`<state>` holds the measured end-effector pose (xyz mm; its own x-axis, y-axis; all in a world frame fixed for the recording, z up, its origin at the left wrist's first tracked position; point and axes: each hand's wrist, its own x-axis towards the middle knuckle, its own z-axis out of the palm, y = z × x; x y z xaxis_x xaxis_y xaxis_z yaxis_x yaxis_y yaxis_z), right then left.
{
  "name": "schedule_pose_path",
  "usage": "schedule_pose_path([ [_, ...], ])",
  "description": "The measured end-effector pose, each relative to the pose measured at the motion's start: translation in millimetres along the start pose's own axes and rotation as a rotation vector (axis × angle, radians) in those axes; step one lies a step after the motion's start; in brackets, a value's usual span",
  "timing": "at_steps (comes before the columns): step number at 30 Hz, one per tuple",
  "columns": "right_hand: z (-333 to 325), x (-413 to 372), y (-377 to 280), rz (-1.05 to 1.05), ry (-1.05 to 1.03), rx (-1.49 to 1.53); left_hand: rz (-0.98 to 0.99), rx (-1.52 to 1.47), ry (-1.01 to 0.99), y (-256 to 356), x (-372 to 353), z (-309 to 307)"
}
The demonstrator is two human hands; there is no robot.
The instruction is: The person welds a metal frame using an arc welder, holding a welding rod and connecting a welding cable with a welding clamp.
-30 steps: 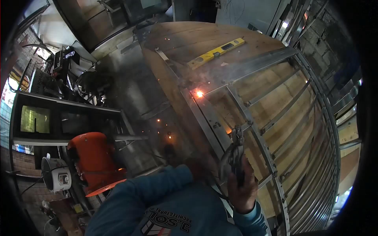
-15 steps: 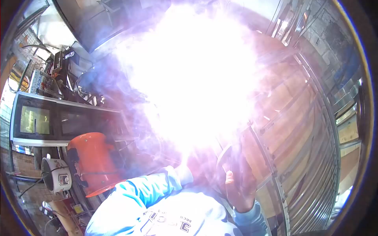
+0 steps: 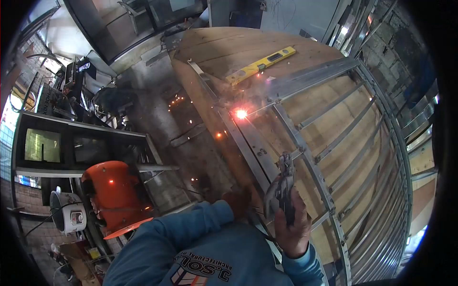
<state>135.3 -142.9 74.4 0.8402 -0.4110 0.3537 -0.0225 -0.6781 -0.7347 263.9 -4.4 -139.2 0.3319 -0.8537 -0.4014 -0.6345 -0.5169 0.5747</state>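
Observation:
My right hand (image 3: 293, 229) is wrapped round a dark welding electrode holder (image 3: 286, 190), its jaws pointing away from me over the metal frame. My left hand (image 3: 237, 202) lies in shadow by the near left edge of the work; its fingers cannot be made out. Ahead of both hands, a red-hot weld spot (image 3: 242, 114) glows on a flat steel bar (image 3: 255, 148), with sparks flying around it. The steel frame (image 3: 305, 148), with several parallel slats, rests on a wooden board (image 3: 210, 43).
A yellow spirit level (image 3: 261, 65) lies on the board beyond the glow. To the left stand an orange drum-shaped thing (image 3: 114, 195), a white pot-like appliance (image 3: 69, 212) and a dark framed panel (image 3: 81, 145). A block wall (image 3: 400, 52) rises at the right.
The blinding white arc glare and smoke have died down to a small red glow with scattered sparks. The frame, board and level now show. My right hand stays in nearly the same place.

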Motion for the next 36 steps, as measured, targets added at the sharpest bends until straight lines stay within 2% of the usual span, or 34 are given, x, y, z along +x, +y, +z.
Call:
schedule_pose_path([
  [1, 0, 0, 2, -0.017, -0.006, -0.012, -0.012, -0.009, -0.01, -1, -4, 0],
  [6, -7, -2, 0, 0.189, -0.156, 0.304, -0.026, -0.033, -0.026, -3, -12, 0],
  [8, -4, -2, -1, 0.146, -0.102, 0.25, -0.012, -0.025, -0.023, 0, -8, 0],
  [10, 5, -2, 7, -0.036, 0.012, 0.082, -0.003, -0.014, -0.016, 1, 2, 1],
  [11, -3, -2, 2, -0.023, -0.005, -0.073, 0.006, -0.009, -0.011, 1, 4, 0],
  [20, -1, 4, -5, -0.008, 0.0, -0.024, -0.007, -0.005, 0.001, 3, 3, -1],
  [22, -6, 4, -11, 0.182, -0.082, 0.193, -0.019, -0.012, -0.01, 1, -1, -1],
  [28, 1, 3, 4, 0.011, -0.061, 0.212, -0.026, -0.044, -0.035, 0, -8, 0],
  [31, 3, 3, 8, -0.131, 0.06, 0.024, 0.0, -0.025, -0.014, 4, 9, 0],
  [36, -1, 5, -1, -0.021, 0.037, -0.055, 0.009, -0.006, 0.013, 4, 14, -4],
])
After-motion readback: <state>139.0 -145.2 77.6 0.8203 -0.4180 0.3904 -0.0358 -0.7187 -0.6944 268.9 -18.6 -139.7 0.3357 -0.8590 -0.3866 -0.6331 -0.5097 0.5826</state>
